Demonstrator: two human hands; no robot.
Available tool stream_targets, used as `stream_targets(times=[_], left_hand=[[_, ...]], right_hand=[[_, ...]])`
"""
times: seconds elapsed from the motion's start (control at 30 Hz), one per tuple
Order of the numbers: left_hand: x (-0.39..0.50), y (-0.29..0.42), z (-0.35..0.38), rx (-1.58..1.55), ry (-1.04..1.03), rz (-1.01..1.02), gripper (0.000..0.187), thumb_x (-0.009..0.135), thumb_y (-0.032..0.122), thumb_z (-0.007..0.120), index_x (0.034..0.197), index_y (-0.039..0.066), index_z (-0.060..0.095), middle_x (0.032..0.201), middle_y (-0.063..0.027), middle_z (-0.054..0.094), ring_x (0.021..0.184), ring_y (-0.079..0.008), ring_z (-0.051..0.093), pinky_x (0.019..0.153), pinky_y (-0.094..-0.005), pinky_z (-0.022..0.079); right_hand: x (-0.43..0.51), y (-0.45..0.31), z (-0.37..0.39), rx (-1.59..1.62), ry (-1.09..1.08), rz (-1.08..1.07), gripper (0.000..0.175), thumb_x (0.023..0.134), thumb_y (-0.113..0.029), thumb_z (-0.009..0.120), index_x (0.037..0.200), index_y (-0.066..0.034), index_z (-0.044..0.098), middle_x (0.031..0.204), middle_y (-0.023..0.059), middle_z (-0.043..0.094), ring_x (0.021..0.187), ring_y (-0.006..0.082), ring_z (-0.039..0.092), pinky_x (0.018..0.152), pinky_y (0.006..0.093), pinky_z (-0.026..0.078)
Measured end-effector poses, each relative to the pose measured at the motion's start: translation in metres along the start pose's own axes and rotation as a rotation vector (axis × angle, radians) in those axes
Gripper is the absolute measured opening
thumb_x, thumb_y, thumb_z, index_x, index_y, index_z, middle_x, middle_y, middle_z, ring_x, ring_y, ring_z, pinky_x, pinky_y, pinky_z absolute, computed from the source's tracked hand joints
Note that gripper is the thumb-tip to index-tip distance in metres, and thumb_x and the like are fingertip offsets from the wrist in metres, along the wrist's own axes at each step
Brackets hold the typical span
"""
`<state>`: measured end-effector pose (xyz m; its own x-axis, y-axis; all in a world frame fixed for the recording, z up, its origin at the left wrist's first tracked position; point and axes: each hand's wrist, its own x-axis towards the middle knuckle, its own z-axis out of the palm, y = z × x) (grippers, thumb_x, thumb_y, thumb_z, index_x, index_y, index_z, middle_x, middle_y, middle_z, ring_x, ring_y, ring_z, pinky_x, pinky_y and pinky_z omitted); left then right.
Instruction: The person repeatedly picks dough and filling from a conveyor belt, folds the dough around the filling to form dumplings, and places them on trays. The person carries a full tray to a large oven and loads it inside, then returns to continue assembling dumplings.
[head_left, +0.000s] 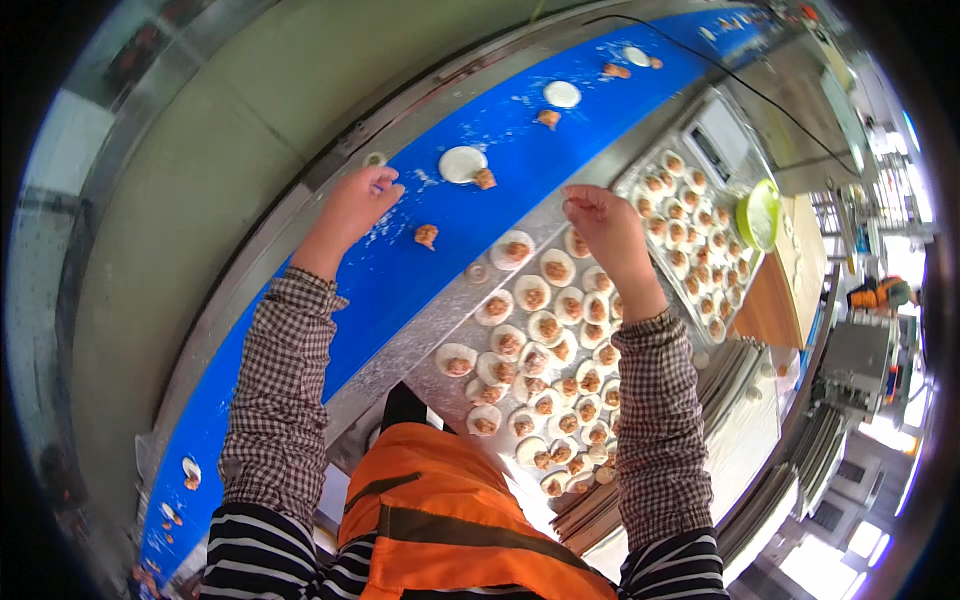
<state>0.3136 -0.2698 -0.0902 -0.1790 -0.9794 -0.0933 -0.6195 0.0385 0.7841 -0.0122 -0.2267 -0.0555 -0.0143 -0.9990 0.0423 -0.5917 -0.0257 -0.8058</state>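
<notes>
A blue conveyor belt (420, 289) dusted with flour runs diagonally before me. My left hand (354, 210) hovers at its far edge, fingers bent and slightly apart, with nothing visible in them. Over the near edge is my right hand (609, 229), its fingers curled together; whether something small sits between them is hidden. Between the hands lie a round dough wrapper (462, 163), a lump of meat filling (484, 178) touching its rim, and a separate filling lump (426, 236). Below my right hand, many filling-topped wrappers (532, 294) cover a floury metal surface (427, 382).
A second tray (699, 330) of filled wrappers stands to the right, with a green bowl (758, 215) and a white device (721, 139) on it. Further wrappers (562, 94) and filling lumps (549, 118) lie up the belt. A black cable (750, 86) crosses above. Stacked boards (739, 397) stand at right.
</notes>
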Motion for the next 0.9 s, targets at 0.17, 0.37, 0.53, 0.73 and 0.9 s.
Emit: stream_targets(times=[0.17,0.37,0.53,0.73,0.9], left_hand=[[-0.084,-0.085,-0.086,0.084,0.252,-0.081,0.027,0.093,0.021,0.062,0.110,0.001,0.064,0.105,-0.0126,0.068,0.097,-0.0212,0.064,0.086,-0.0331,0.049],[-0.261,-0.195,-0.154,0.331,0.214,-0.551,0.033,0.083,0.021,0.070,0.109,0.001,0.064,0.100,-0.0132,0.066,0.094,-0.0293,0.064,0.081,-0.0381,0.051],[-0.307,-0.204,-0.116,0.292,0.307,-0.579,0.041,0.081,0.023,0.073,0.113,-0.001,0.061,0.110,-0.0168,0.063,0.100,-0.0291,0.062,0.084,-0.0378,0.051],[-0.310,-0.194,-0.130,0.006,0.328,-0.743,0.039,0.074,0.026,0.079,0.097,-0.001,0.063,0.097,-0.0143,0.064,0.085,-0.0223,0.061,0.076,-0.0340,0.049],[-0.349,-0.217,-0.118,0.068,0.270,-0.533,0.054,0.064,0.020,0.085,0.108,0.002,0.058,0.107,-0.0137,0.061,0.088,-0.0215,0.059,0.074,-0.0330,0.048]], right_hand=[[0.045,0.014,0.031,-0.174,-0.058,-0.053,0.022,0.087,-0.016,0.068,0.107,-0.0069,0.070,0.090,0.0097,0.072,0.081,0.0148,0.067,0.072,0.0287,0.052],[0.078,-0.003,0.092,-0.193,-0.221,-0.064,0.032,0.086,-0.018,0.067,0.114,-0.0012,0.067,0.106,0.0132,0.070,0.093,0.0196,0.067,0.081,0.0311,0.052],[0.079,-0.025,0.150,-0.345,-0.326,-0.172,0.039,0.085,-0.022,0.068,0.118,-0.0017,0.064,0.113,0.0162,0.067,0.102,0.0256,0.065,0.088,0.0348,0.051],[0.065,-0.047,0.180,-0.456,-0.368,-0.297,0.036,0.078,-0.020,0.072,0.110,-0.0038,0.067,0.107,0.0161,0.067,0.098,0.0303,0.064,0.086,0.0388,0.051],[0.058,-0.065,0.201,-0.610,-0.409,-0.453,0.021,0.070,-0.017,0.077,0.086,-0.0077,0.067,0.088,0.0129,0.065,0.087,0.0319,0.063,0.076,0.0412,0.050]])
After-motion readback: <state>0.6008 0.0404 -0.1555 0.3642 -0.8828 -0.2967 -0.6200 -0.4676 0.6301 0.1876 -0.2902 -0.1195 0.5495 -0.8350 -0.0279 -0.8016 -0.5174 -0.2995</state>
